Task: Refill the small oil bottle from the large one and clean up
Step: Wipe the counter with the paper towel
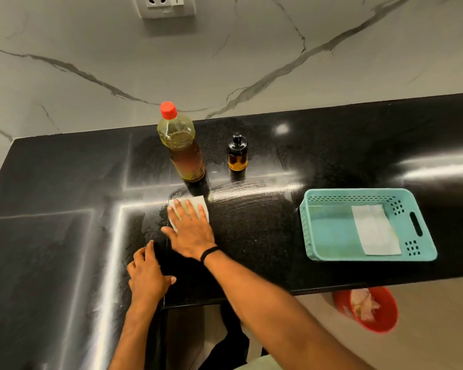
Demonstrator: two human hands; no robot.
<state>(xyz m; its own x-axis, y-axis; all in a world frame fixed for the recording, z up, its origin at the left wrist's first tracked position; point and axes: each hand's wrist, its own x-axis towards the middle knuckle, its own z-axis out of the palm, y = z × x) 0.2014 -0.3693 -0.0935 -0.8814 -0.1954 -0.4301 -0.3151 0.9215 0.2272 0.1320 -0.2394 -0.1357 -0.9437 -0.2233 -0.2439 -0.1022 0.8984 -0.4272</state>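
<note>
The large oil bottle (181,145) with a red cap stands upright at the back of the black counter (64,182). To its right stands the small dark oil bottle (237,154), capped with a black pump top. My right hand (191,231) lies flat with straight fingers, pressing a white paper towel (199,204) onto the counter just in front of the large bottle. Streaky wipe marks arc to the right of the towel. Near the counter's front edge, my left hand (149,273) rests on the surface, fingers spread, holding nothing.
A teal plastic basket (329,236) sits at the right of the counter with a folded white towel (374,229) inside. A red bin (380,319) with crumpled paper stands on the floor below the counter edge. A wall socket (165,5) is above.
</note>
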